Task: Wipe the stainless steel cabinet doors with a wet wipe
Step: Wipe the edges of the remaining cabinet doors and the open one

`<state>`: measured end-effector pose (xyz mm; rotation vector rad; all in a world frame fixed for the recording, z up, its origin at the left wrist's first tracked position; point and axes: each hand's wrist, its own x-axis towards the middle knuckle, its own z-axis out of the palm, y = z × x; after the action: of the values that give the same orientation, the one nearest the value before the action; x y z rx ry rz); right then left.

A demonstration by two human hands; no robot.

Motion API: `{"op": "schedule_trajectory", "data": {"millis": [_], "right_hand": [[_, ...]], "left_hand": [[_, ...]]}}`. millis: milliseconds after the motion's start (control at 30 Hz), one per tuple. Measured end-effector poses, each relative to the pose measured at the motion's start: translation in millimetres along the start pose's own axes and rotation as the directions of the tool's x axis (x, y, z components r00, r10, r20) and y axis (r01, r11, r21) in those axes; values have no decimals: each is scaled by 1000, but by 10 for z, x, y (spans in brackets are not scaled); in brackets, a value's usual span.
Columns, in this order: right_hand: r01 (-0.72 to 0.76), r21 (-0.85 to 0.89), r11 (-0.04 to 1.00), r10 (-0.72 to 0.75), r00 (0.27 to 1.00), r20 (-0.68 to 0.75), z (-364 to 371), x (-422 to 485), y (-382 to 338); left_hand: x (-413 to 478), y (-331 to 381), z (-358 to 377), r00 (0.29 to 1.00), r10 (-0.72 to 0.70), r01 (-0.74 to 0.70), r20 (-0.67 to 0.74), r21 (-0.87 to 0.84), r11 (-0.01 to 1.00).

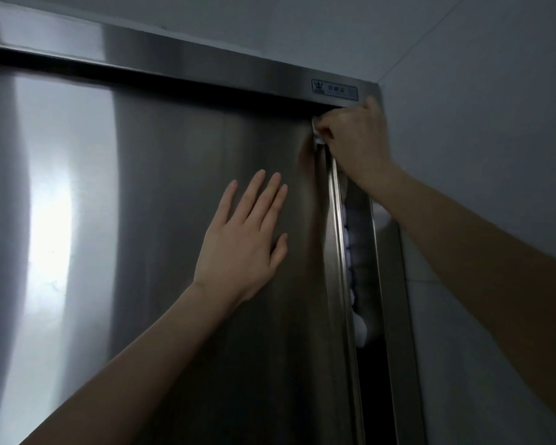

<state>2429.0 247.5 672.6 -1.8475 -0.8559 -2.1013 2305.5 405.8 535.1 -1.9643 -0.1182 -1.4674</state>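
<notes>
Brushed steel over most of the head view: cabinet door [158,220], seen from below, with a broad white glare at 9 o'clock and darker, streaked metal toward the centre. Above it, from 10 o'clock across to 1 o'clock, a bright top rail [206,62] over a black slot, with a small blue-edged label [334,89] at 1 o'clock. Pale grey tiled wall [479,123] from 12 round to 4 o'clock, meeting the cabinet's side frame [395,300]. Between door edge [337,236] and side frame, a narrow dark gap [371,380] with rounded white shapes [360,329] inside, too dim to identify.

Just below centre, left hand [241,242] flat against the cabinet door, fingers straight and spread, pointing toward 1 o'clock, gripping nothing. At 1 o'clock, right hand [357,139] at the door's top corner under the top rail, fingers curled tight around a white wet wipe [316,131] and pressing it to the metal. Only a small bunched end of the wet wipe on show past the knuckles.
</notes>
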Motion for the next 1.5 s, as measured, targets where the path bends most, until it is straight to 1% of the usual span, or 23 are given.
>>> {"op": "schedule_trajectory", "data": {"millis": [133,200,233,300,367,433,500,600,700,767,867,967,1033,1100,1200,1300,1367,1500], "right_hand": [[-111,162,981,116,993,-27,5,-131,-95],[-98,235,967,113,992,-52,-7,-374,-141],[-71,260,963,88,995,-56,-28,-471,-154],[-18,245,969,34,997,-65,-56,-476,-116],[-14,192,981,26,998,-63,-41,-259,-46],[-52,198,979,65,996,-62,-18,-16,-2],[-97,261,960,117,991,-65,9,86,-1],[-153,406,901,201,976,-79,21,-167,-97],[-225,575,786,260,965,21,-5,-733,-262],[-206,633,746,262,965,6,-54,-1089,-370],[-235,612,755,271,962,35,-152,-1277,-422],[-237,621,747,275,961,37,-171,-1114,-367],[-280,600,750,299,952,71,-151,-1016,-352],[-315,593,741,349,935,60,-142,-1070,-405],[-343,625,702,433,901,8,-186,-1508,-633],[-396,628,670,474,879,50,-272,-2171,-895],[-422,625,657,490,869,71,-311,-2436,-984],[-398,647,651,453,887,91,-273,-2202,-888]], "left_hand": [[0,7,-5,1000,-2,2,0,-1,1000],[7,3,-6,1000,-5,5,3,-11,1000],[9,0,-6,1000,-7,7,3,-15,1000],[10,0,-6,1000,-6,6,2,-14,1000],[9,7,-2,1000,-5,5,-6,-12,1000],[9,15,7,1000,-4,4,-12,-9,1000],[9,18,15,1000,-1,1,-18,-2,1000],[11,22,22,1000,-5,4,-18,-12,1000],[10,29,35,1000,-10,10,-10,-12,1000],[16,25,34,1000,-11,11,-16,-14,1000],[16,19,31,1000,-7,7,-22,-16,1000],[6,27,43,1000,-4,3,-27,-22,1000],[7,27,51,999,-1,-1,-38,-36,999],[6,25,57,999,-4,1,-50,-52,999],[-75,94,68,998,-26,22,-50,-79,997],[-228,242,81,999,-39,36,-33,-87,996],[-284,290,83,999,-32,30,-28,-81,996],[-271,275,80,999,-33,32,-18,-72,997]]}}
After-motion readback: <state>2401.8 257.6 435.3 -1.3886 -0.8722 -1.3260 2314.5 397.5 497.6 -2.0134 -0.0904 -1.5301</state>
